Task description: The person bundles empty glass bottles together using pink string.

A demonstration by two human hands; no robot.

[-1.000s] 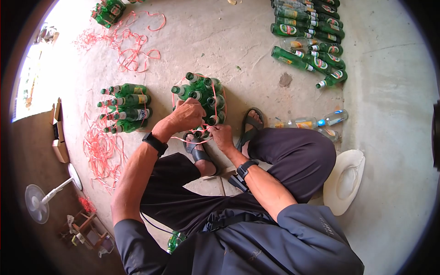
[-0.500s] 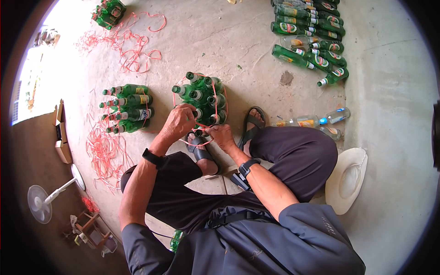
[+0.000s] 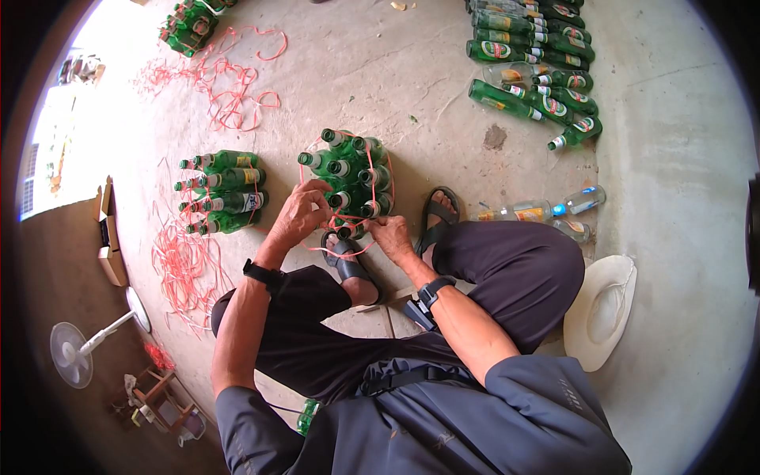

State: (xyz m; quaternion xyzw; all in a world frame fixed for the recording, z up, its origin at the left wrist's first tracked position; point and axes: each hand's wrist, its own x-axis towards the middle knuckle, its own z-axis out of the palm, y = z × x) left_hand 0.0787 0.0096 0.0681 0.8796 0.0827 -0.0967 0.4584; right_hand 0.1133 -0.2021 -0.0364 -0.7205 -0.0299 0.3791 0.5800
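Observation:
Between my feet a cluster of green glass bottles (image 3: 343, 168) stands upright, necks toward me, with pink plastic twine (image 3: 393, 170) looped around it. My left hand (image 3: 301, 214) is at the cluster's near left side, its fingers curled at the twine beside the bottle necks. On the near right, my right hand (image 3: 391, 237) pinches the twine close to the nearest bottle. A loose loop of twine hangs below that bottle, over my left sandal (image 3: 346, 257). The fingertips of both hands are partly hidden.
Another tied bottle bundle (image 3: 229, 190) stands left, beside a heap of pink twine (image 3: 186, 265). More green bottles (image 3: 503, 51) lie in rows at upper right. Clear bottles (image 3: 530, 210) and a pale hat (image 3: 599, 313) lie right, near the wall. A white fan (image 3: 71, 354) stands lower left.
My left hand has drawn back slightly down and left from the bottle necks, its fingers less tightly closed. My right hand has shifted slightly right. The bottle cluster stays in place.

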